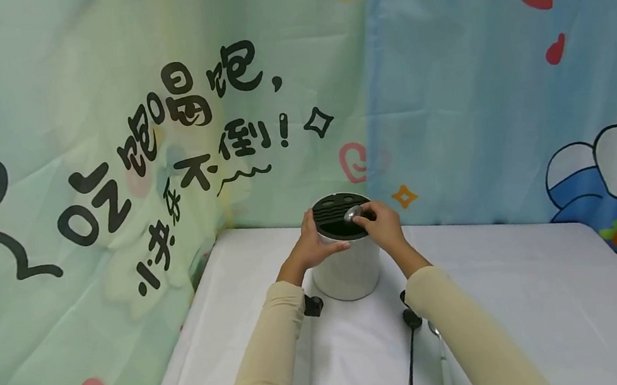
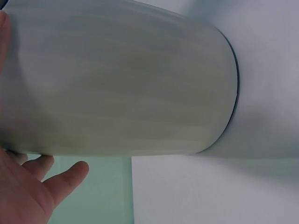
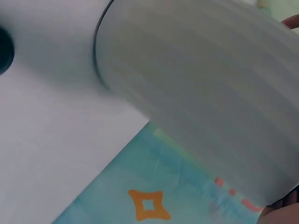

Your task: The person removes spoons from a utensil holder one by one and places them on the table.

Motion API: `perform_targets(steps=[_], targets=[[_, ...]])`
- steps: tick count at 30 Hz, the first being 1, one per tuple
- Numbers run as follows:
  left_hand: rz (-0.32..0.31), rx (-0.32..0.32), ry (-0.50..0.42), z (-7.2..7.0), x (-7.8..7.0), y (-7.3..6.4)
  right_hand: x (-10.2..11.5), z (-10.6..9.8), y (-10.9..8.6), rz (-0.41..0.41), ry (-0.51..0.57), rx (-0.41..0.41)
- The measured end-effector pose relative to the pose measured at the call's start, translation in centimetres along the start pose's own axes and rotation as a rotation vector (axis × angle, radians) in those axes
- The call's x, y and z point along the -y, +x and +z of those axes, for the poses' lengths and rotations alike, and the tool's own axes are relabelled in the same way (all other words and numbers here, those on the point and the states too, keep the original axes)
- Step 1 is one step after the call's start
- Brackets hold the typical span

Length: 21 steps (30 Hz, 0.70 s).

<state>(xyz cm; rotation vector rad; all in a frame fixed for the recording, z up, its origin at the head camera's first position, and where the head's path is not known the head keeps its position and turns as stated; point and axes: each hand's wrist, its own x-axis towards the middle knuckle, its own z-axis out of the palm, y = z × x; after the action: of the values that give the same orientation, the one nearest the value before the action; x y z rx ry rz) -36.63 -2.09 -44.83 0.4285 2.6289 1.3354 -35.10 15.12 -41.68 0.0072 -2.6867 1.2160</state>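
A white cylindrical utensil holder (image 1: 347, 274) with a black slotted top (image 1: 338, 205) stands upright near the back edge of the table. My left hand (image 1: 311, 243) holds its upper left side, thumb across the front; in the left wrist view the hand (image 2: 28, 191) lies along the holder's wall (image 2: 126, 79). My right hand (image 1: 383, 225) pinches a metal spoon (image 1: 353, 213) over the large front opening of the top. The spoon's rounded bowl shows; its handle is hidden. In the right wrist view, only the fingers (image 3: 282, 214) appear beside the holder's rim.
A long black-handled utensil (image 1: 411, 320) and a spoon with a pale handle (image 1: 443, 355) lie on the white table (image 1: 526, 295), near my right forearm. A black object (image 1: 314, 306) is partly hidden by my left sleeve. Printed curtains (image 1: 447, 107) hang behind the table.
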Motion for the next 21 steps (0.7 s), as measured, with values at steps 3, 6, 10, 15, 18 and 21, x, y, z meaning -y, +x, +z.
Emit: perform_targets(steps=[3,6,10,15,18,21], targets=[[-0.016,0.000,-0.005,0.0,0.2,-0.1,0.1,0.0,-0.4,0.004,0.013,0.010],[-0.015,0.010,-0.010,0.2,0.3,-0.2,0.3,-0.2,-0.7,0.016,0.012,0.007],[-0.003,0.012,-0.006,0.3,0.2,-0.3,1.1,-1.2,-0.8,0.018,0.049,-0.002],[0.011,-0.001,0.003,0.2,-0.1,-0.3,3.3,-3.2,-0.6,-0.008,0.208,-0.051],[0.008,0.001,0.004,0.1,-0.2,-0.3,4.2,-5.0,-0.5,-0.015,0.333,-0.134],[0.008,0.006,0.014,0.0,-0.2,-0.4,4.5,-7.3,-0.8,-0.013,0.424,-0.233]])
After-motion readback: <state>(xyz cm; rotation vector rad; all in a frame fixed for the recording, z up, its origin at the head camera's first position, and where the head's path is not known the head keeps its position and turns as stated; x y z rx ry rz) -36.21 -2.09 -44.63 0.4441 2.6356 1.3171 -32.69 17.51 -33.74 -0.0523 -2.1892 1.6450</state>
